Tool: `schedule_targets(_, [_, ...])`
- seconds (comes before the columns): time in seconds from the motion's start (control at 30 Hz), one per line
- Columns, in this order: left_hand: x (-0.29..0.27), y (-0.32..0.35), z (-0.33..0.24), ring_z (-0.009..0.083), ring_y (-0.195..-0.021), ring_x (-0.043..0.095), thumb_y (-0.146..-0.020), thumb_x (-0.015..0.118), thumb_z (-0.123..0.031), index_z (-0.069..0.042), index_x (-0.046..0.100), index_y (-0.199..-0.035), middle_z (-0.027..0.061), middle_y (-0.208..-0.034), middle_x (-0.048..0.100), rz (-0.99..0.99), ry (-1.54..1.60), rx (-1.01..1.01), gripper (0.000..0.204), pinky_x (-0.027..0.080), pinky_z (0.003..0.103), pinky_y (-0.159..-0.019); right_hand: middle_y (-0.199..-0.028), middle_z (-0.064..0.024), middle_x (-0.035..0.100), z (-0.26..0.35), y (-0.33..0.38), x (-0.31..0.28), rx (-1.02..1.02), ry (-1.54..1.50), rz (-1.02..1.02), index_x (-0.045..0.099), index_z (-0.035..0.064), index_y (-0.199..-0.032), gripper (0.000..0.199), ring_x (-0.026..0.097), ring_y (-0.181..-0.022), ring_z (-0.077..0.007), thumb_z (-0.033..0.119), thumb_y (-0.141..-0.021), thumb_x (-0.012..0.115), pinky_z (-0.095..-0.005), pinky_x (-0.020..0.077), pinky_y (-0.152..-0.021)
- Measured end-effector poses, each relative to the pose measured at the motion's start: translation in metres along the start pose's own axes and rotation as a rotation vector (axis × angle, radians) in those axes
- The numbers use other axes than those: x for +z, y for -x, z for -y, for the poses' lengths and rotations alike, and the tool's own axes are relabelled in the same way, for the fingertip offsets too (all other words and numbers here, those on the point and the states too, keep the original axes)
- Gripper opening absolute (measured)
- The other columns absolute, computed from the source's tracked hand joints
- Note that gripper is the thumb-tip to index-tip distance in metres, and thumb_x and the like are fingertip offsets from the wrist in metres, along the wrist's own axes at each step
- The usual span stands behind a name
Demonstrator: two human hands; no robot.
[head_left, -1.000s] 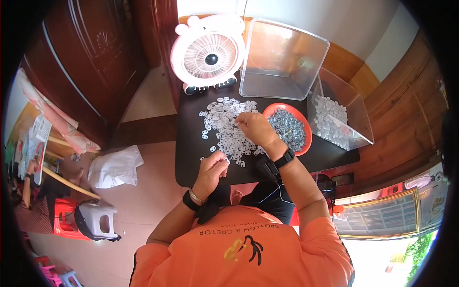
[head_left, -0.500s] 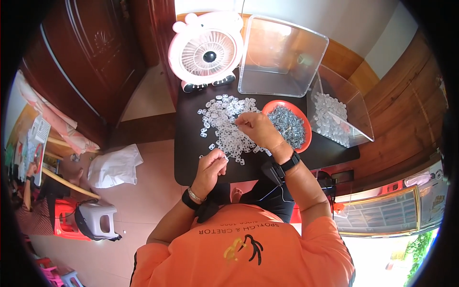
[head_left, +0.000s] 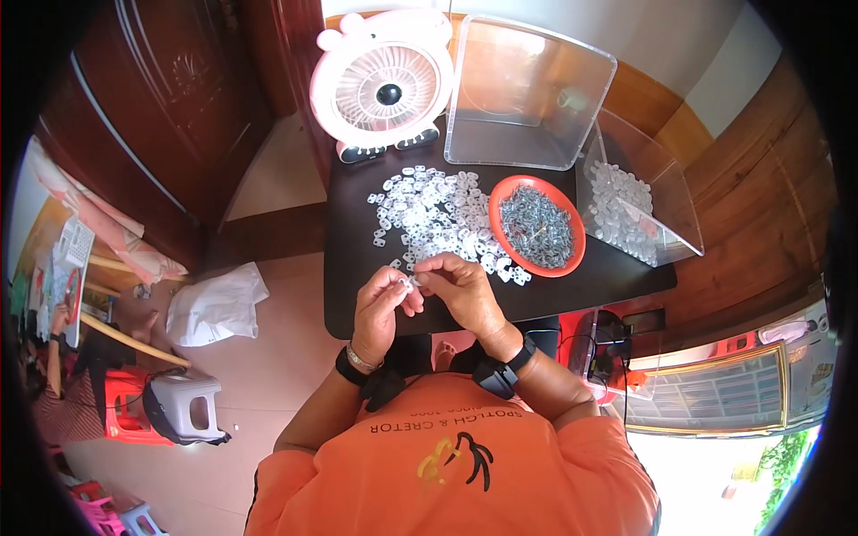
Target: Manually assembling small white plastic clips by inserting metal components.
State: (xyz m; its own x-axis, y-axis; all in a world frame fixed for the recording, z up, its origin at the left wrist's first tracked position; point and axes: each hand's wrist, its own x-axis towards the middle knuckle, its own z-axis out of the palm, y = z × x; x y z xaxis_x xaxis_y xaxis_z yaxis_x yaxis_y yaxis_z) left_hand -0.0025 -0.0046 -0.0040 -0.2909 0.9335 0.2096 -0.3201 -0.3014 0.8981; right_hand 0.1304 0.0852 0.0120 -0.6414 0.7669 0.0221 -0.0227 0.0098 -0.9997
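Observation:
My left hand is closed in a pinch on a small white plastic piece in front of my chest. Against it, fingertips meeting at the piece, is my right hand, also pinched; its fingers hide what they hold. Just beyond both hands a loose pile of small white plastic pieces with dark holes spreads over the dark table. To the right of the pile, a red bowl holds many thin silvery metal parts, probably screws or nails.
A pink fan stands at the table's back left, beside an upright clear plastic box. At the right edge a second clear bin contains translucent white pieces. On the floor at left lie a white bag and stools; another person sits there.
My right hand has come back from the white pile toward me and met my left hand. My left hand still holds a white piece.

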Motion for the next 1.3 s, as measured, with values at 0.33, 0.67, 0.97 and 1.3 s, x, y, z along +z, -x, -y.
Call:
schedule_targets(0.33, [-0.001,-0.003,-0.001,0.0125,-0.063,0.055,-0.094,0.047,-0.018,-0.003,0.051,-0.087,0.0070,-0.073,0.059,-0.021,0.097,-0.035,0.017,0.043,0.023,-0.059,-0.095,-0.0070,0.066,0.003,0.011,-0.002,0.062,-0.066,0.109,0.060,-0.0027,-0.111,0.021,0.063,-0.083,-0.0114,0.006,-0.092,0.059,-0.0252,0.0520,-0.077])
schedule_targets(0.67, [0.002,-0.004,0.001,0.0096,-0.060,0.053,-0.094,0.049,-0.019,-0.003,0.053,-0.084,0.0041,-0.069,0.058,-0.023,-0.035,-0.073,0.019,0.040,0.023,-0.057,-0.092,-0.0063,0.068,0.013,0.005,-0.012,0.156,-0.367,0.026,0.062,0.0010,-0.106,0.017,0.065,-0.080,-0.0123,0.010,-0.092,0.060,-0.0242,0.0512,-0.070])
schedule_targets(0.97, [0.005,-0.005,0.003,0.0073,-0.059,0.049,-0.093,0.052,-0.019,-0.003,0.055,-0.082,0.0023,-0.065,0.056,-0.026,-0.168,-0.070,0.020,0.038,0.022,-0.056,-0.089,-0.0034,0.068,0.013,0.007,-0.009,0.064,-0.288,-0.022,0.066,0.0026,-0.103,0.015,0.065,-0.081,-0.0109,0.010,-0.090,0.063,-0.0231,0.0490,-0.068])
schedule_targets(1.3, [0.006,-0.005,0.002,0.0077,-0.058,0.048,-0.092,0.052,-0.020,-0.003,0.054,-0.079,0.0024,-0.063,0.055,-0.041,-0.190,-0.080,0.021,0.038,0.023,-0.055,-0.087,-0.0008,0.067,0.013,0.010,-0.006,-0.021,-0.160,-0.105,0.066,0.0035,-0.103,0.015,0.063,-0.080,-0.0080,0.009,-0.090,0.064,-0.0215,0.0477,-0.068])
